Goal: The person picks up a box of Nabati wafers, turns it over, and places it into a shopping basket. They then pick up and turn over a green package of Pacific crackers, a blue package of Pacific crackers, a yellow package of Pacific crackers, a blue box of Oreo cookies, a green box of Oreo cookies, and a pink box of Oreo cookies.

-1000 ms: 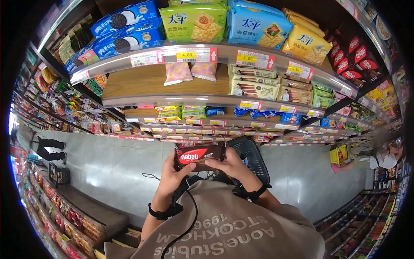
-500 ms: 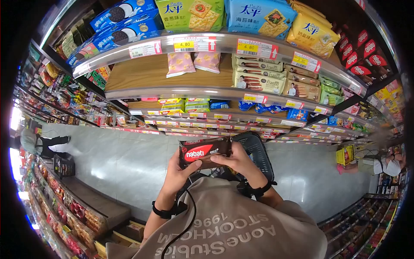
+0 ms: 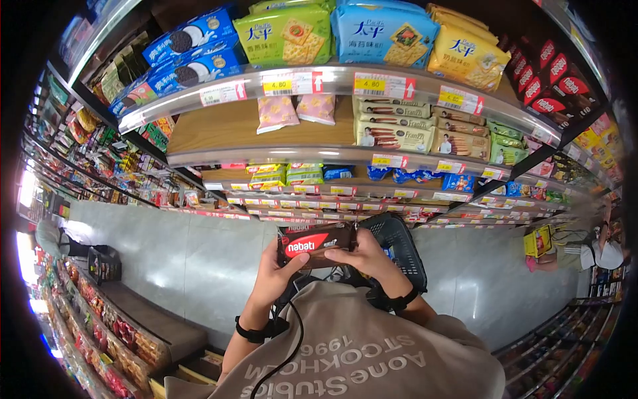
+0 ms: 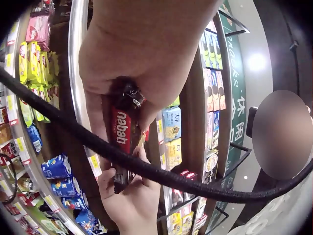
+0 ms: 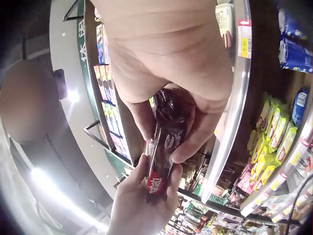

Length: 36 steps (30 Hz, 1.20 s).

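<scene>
A dark brown nabati wafer pack (image 3: 316, 247) with a red label is held level in front of the torso in the head view. My left hand (image 3: 273, 269) grips its left end, thumb on the front face. The right hand (image 3: 373, 256) grips the other end, its thumb also on the front. In the left wrist view the pack (image 4: 121, 132) runs between the left hand (image 4: 132, 63) and the right hand (image 4: 129, 203). The right wrist view has the pack (image 5: 164, 147) between the right hand (image 5: 168, 58) and the left hand (image 5: 142, 203).
Shelves of snacks rise in front, with green cracker packs (image 3: 286, 36), blue cracker packs (image 3: 385, 33) and more nabati packs (image 3: 550, 105) at the right. A black basket (image 3: 403, 249) is just beyond the right hand. Another person (image 3: 601, 253) is at the far right.
The view has shifted slightly, so shelves and hands sit at somewhat different places in the picture. Both hands keep the same grip on the pack.
</scene>
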### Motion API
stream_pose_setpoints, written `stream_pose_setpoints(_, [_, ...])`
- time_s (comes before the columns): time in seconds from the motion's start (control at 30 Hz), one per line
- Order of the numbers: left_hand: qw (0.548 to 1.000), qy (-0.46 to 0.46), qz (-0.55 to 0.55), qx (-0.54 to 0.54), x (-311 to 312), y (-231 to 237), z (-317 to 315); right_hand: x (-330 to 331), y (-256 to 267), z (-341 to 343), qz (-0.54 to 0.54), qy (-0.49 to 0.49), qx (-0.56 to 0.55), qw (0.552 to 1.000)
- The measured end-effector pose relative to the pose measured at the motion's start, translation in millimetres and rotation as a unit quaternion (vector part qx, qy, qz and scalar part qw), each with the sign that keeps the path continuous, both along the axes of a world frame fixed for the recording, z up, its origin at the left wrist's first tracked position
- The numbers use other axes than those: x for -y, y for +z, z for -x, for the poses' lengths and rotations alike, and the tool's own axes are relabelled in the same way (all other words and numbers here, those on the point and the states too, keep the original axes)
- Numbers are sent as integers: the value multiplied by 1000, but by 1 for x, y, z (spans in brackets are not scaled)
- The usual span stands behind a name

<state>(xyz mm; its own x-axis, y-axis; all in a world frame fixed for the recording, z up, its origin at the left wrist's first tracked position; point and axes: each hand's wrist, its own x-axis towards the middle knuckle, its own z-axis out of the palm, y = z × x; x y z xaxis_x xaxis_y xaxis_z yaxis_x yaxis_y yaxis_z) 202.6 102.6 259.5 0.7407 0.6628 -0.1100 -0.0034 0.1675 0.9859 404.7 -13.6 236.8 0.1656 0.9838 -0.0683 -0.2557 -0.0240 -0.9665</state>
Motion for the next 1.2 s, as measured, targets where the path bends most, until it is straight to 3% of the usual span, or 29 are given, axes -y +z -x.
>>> stream_pose_setpoints(0.2, [999, -33, -23, -11, -9, 6, -1, -1, 0, 2, -6, -19, -8, 1000])
stream_pose_setpoints(0.53, [1000, -2, 15, -11, -5, 8, -7, -6, -4, -1, -21, -13, -8, 1000])
stream_pose_setpoints(0.73, [1000, 0, -25, -14, -4, 5, -9, -7, -7, -6, -24, -5, -2, 1000])
stream_pose_setpoints(0.97, [999, -18, 3, -42, -5, 11, -28, 1, -4, -9, -47, -71, 5, 996])
stream_pose_setpoints(1.2, [997, -48, -52, -43, -3, 14, -34, 11, -19, -15, -16, -70, 13, 997])
